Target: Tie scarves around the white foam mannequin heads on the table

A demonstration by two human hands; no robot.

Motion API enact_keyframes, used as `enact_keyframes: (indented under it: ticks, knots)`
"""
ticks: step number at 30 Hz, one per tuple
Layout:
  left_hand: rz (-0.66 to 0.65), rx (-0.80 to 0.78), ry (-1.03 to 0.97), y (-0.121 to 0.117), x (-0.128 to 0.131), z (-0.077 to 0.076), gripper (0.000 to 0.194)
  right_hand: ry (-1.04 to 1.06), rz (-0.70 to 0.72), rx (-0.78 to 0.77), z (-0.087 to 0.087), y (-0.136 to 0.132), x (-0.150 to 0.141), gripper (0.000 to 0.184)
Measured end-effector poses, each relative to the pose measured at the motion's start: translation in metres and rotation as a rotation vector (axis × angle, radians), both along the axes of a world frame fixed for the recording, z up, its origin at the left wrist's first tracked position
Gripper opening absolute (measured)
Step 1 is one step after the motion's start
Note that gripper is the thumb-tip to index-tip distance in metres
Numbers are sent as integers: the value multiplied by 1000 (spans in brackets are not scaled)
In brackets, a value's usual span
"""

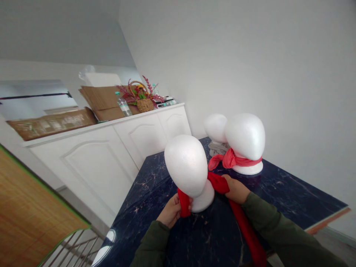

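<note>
A white foam mannequin head (185,163) stands slightly tilted on the dark blue marbled table. Around the back of its neck runs a red scarf (218,182), with an end out to each side. On the left, my left hand (171,210) pinches the shorter end close to the neck. My right hand (236,189) grips the other side, and a long red tail hangs from it toward the table's near edge. Part of the scarf is hidden behind the head and neck.
A second foam head (246,135) wears a knotted coral scarf (229,159). Behind it, a third head (215,128) has grey cloth at its neck. White cabinets (150,135) at the left carry cardboard (102,100), a water bottle (124,105) and a flower basket (144,105).
</note>
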State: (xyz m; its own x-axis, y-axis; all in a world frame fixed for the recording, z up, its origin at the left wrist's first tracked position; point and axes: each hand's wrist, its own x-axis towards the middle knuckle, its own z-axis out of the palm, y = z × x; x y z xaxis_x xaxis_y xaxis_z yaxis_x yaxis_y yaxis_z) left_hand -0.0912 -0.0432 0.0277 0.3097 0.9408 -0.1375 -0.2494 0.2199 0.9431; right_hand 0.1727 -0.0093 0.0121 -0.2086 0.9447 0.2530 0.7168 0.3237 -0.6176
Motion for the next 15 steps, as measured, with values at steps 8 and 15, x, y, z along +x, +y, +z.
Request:
enact_keyframes:
  ticks: [8, 15]
  knots:
    - [6, 53, 98, -2, 17, -6, 11, 584, 119, -78, 5, -20, -51, 26]
    - [-67, 345, 326, -1, 17, -5, 21, 604, 163, -47, 0, -45, -96, 13]
